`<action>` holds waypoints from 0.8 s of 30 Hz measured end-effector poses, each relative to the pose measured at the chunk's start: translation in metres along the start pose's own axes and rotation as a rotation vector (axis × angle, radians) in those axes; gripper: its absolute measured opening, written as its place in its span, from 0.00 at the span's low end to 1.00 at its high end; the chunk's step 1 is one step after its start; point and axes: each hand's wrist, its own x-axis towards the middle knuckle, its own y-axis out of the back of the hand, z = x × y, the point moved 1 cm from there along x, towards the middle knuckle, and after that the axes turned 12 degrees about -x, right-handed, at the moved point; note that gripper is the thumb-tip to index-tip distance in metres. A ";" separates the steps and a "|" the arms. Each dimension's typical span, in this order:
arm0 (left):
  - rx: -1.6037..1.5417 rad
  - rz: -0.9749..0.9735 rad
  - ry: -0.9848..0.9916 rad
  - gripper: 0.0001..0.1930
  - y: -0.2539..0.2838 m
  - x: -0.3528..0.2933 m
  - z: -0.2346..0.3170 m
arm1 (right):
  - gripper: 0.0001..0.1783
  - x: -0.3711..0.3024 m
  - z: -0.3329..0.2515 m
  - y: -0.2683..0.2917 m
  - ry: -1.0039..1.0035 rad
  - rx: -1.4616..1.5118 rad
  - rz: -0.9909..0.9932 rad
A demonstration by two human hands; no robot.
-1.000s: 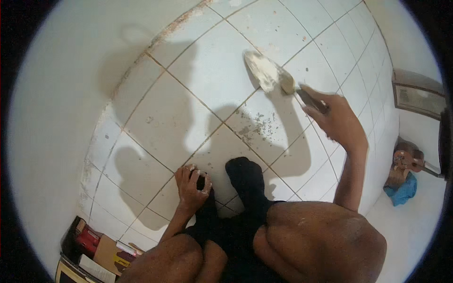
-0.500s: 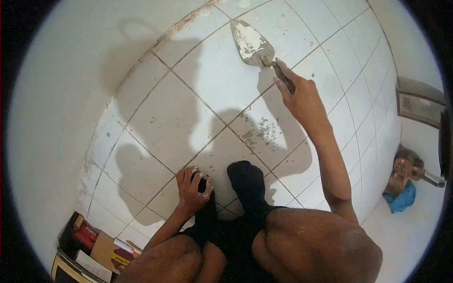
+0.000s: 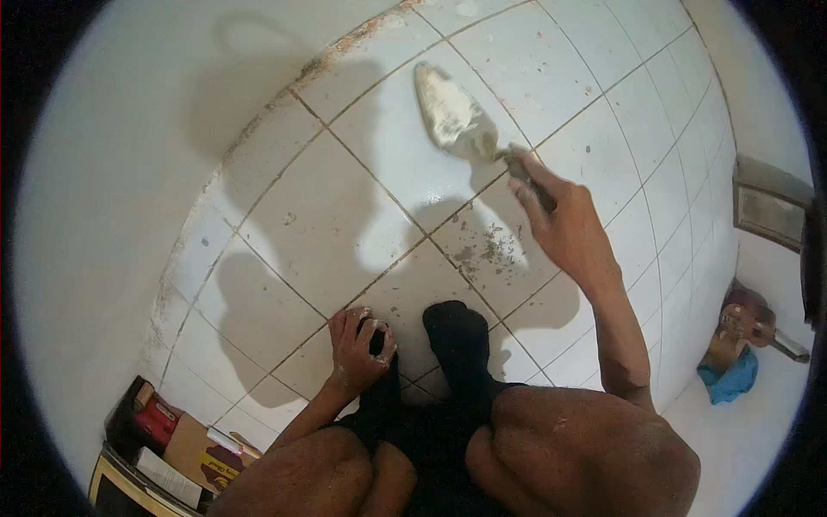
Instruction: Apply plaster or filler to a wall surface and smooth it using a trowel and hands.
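Note:
My right hand (image 3: 564, 215) is closed round the dark handle of a pointed trowel (image 3: 450, 112). Pale, whitish material coats much of the blade, which is slightly blurred and points away to the far left, over the white floor tiles (image 3: 297, 185). Whether the blade touches the tiles I cannot tell. Down near my body, my left hand (image 3: 357, 349) has its fingers and thumb curled round the toe end of my left foot (image 3: 376, 341) in a black sock. White residue marks those fingers.
Grey flakes (image 3: 491, 250) lie scattered on the tiles ahead of my right foot (image 3: 457, 340). A white wall (image 3: 112, 198) borders the floor at left. Boxes (image 3: 194, 452) stand at lower left. By the right wall are a brown object (image 3: 745, 319) and a blue bag (image 3: 730, 376).
The trowel and my right hand have come back toward me a little. My left hand keeps its grip on the foot. The whole view has shifted slightly.

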 end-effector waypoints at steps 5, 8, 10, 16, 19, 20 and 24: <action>0.016 0.023 0.016 0.11 -0.002 -0.002 0.000 | 0.20 -0.015 -0.002 -0.014 0.228 -0.005 -0.140; 0.003 0.044 0.000 0.11 0.000 0.001 0.004 | 0.20 0.005 -0.003 0.009 -0.022 0.074 -0.113; 0.002 0.035 -0.008 0.13 -0.002 0.000 0.001 | 0.20 0.004 0.000 0.008 -0.089 0.089 -0.052; 0.009 -0.014 0.026 0.13 0.002 0.000 0.003 | 0.21 -0.001 -0.004 0.017 0.073 0.022 -0.177; -0.002 -0.003 0.001 0.14 -0.001 0.000 0.001 | 0.21 0.013 0.003 0.020 -0.151 0.030 0.053; -0.016 0.012 -0.018 0.14 -0.003 0.001 0.000 | 0.21 0.008 0.005 0.020 -0.154 0.028 0.060; -0.026 -0.002 0.006 0.13 0.002 -0.001 0.002 | 0.20 -0.028 0.003 -0.004 0.170 0.023 -0.143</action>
